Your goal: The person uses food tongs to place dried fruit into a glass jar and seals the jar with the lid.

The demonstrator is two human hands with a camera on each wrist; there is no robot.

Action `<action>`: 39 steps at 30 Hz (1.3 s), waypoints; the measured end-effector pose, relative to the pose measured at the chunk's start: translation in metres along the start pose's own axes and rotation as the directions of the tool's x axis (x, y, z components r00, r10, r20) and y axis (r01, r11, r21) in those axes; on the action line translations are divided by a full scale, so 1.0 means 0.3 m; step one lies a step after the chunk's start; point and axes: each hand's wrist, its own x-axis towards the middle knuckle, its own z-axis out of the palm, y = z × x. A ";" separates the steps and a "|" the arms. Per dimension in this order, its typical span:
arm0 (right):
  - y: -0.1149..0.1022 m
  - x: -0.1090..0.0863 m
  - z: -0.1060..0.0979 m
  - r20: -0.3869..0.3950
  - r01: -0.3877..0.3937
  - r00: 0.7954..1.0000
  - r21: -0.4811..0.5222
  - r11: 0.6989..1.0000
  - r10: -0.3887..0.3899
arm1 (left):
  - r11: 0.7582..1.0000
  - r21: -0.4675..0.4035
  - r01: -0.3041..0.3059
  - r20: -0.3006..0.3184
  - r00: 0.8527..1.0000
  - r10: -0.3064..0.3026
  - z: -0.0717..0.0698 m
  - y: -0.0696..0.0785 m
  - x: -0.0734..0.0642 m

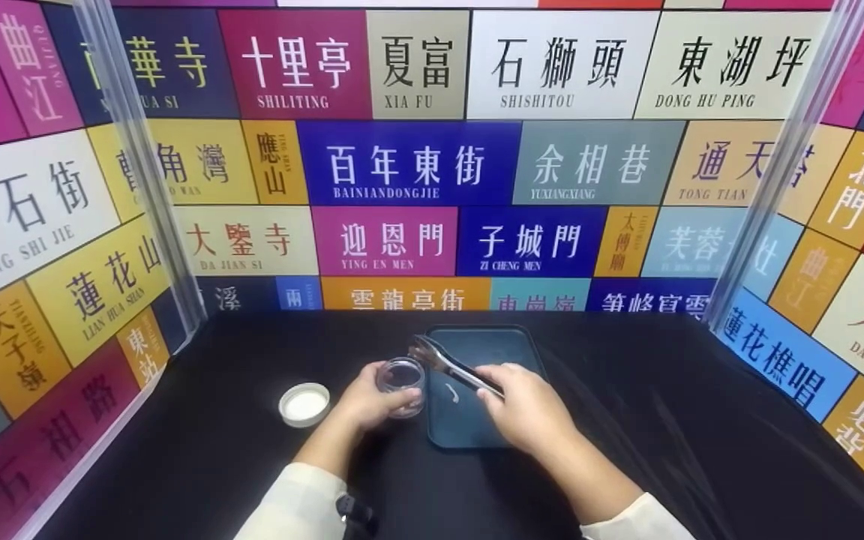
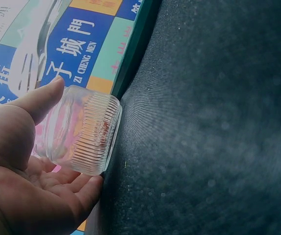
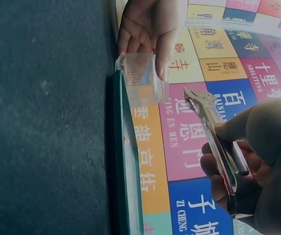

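A small clear glass jar with ribbed sides [image 2: 89, 129] is in my left hand [image 1: 376, 401], thumb near its rim and fingers on the other side. It stands beside the left edge of a dark teal tray [image 1: 469, 431]. My right hand [image 1: 529, 409] grips metal tongs [image 3: 216, 139]. Their tips hang above the tray's left edge, close to the jar's mouth and apart from it in the right wrist view. Whether the tips hold anything cannot be made out. One small whitish curved piece [image 1: 453, 393] lies on the tray.
To the left of the left hand, a round white lid [image 1: 305, 404] rests on the black cloth [image 1: 237, 465] covering the table. Panels printed with coloured signs [image 1: 409, 165] stand behind and at both sides, with clear upright posts [image 1: 766, 161] at the corners.
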 end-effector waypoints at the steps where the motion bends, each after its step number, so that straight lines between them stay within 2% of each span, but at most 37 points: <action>1: -0.004 -0.001 0.000 0.004 0.002 1.000 -0.002 1.000 -0.002 | 1.000 -0.001 0.000 -0.001 1.000 0.000 0.000 0.000 0.000; 12: -0.026 -0.008 0.000 0.027 0.035 0.999 0.001 0.999 -0.035 | 1.000 -0.019 -0.006 0.005 1.000 0.006 0.000 -0.005 0.001; 20: -0.021 -0.013 0.003 0.009 0.080 0.997 -0.016 0.997 -0.080 | 0.998 -0.069 -0.012 0.021 1.000 0.014 0.002 -0.005 0.002; 24: -0.018 -0.015 0.005 -0.001 0.102 0.995 -0.021 0.995 -0.102 | 0.992 -0.124 -0.013 0.040 0.999 0.018 0.005 -0.001 0.005; 31: -0.017 -0.015 0.004 0.011 0.077 0.997 0.005 0.997 -0.077 | 0.996 -0.091 -0.021 0.026 0.999 0.024 0.004 0.000 0.001; 34: -0.018 -0.016 0.003 0.015 0.063 0.998 0.011 0.998 -0.063 | 0.992 -0.123 -0.019 0.041 0.999 0.024 0.004 -0.001 -0.001; 39: -0.005 -0.004 -0.004 0.017 0.016 1.000 0.024 1.000 -0.016 | 0.993 -0.113 -0.019 0.041 0.999 0.024 0.001 0.002 -0.001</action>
